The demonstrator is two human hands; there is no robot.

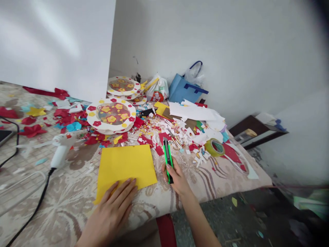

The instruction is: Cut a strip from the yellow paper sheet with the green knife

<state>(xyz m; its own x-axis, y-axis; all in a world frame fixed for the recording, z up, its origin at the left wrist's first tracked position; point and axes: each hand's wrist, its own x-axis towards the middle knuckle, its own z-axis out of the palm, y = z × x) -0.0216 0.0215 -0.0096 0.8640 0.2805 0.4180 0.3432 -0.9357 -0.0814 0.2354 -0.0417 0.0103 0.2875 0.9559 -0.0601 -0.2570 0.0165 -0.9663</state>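
Left hand (113, 206): flat, fingers spread, grip open, pressing the near edge of 1 yellow paper sheet (125, 164). The sheet lies flat on the tabletop (66, 192), which is covered by a patterned cloth, near its front edge.

Right hand (176, 178): grip closed around 1 green utility knife (168, 158), just right of the sheet; the knife's tip points away from the person and rests at the cloth.

Beyond the knife: a spread of red, white and yellow paper scraps (164, 132); 1 pair of scissors (176, 141) among them; 1 roll of tape (214, 147) to the right.

Behind the sheet: 1 round plate decorated with red and yellow flowers (111, 115); more such plates (123, 85) stacked farther back by the wall.

Left of the sheet: 1 white glue gun (60, 151) with a black cord (33, 209) running off the near edge.

Back right: 1 blue bag (183, 91), 1 white plastic bag (158, 89), loose white paper sheets (192, 111).
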